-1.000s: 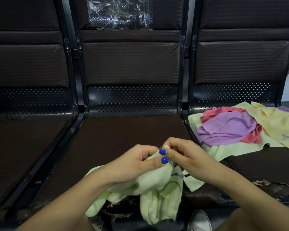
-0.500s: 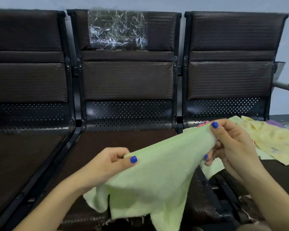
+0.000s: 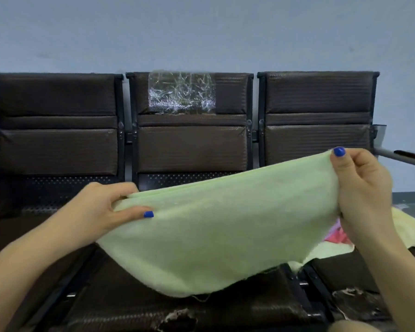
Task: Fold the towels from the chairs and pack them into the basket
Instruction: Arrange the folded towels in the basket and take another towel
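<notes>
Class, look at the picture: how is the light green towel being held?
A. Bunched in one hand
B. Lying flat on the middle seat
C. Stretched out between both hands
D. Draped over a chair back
C: the left hand and the right hand each pinch an end of the light green towel, spread above the seat.

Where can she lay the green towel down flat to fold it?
The middle chair seat below the green towel looks bare, as does the left chair seat. The right chair seat is crowded with the towel pile.
</notes>
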Action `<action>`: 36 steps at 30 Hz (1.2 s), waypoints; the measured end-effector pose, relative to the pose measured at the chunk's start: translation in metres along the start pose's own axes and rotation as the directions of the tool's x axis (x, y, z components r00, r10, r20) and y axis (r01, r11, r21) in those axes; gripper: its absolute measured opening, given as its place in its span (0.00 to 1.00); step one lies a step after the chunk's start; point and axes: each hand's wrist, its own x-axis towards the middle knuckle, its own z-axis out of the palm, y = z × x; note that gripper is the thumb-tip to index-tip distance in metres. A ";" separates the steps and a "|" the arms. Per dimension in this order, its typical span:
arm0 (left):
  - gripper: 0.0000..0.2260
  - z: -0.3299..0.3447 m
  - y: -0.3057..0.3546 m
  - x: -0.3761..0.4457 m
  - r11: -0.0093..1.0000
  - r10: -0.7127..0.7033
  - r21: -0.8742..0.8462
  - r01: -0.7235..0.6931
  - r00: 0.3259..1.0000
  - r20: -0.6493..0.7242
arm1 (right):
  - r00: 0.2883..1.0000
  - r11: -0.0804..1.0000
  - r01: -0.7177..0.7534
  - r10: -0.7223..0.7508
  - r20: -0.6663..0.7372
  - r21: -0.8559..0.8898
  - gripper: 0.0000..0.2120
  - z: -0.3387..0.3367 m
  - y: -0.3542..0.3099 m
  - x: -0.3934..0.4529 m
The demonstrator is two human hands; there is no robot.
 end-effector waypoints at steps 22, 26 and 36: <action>0.11 0.064 -0.115 0.046 0.723 -0.405 0.685 0.084 0.856 0.322 | 0.600 0.623 -0.607 0.766 0.231 -0.493 0.08 0.083 0.145 0.043; 0.15 0.100 -0.149 0.083 0.618 -0.382 0.786 -0.018 0.867 0.320 | 0.533 0.528 -0.684 0.833 0.149 -0.504 0.09 0.124 0.196 0.065; 0.18 0.196 -0.264 0.142 0.524 -0.469 0.851 -0.038 0.821 0.325 | 0.660 0.486 -0.532 0.751 0.021 -0.694 0.17 0.191 0.336 0.079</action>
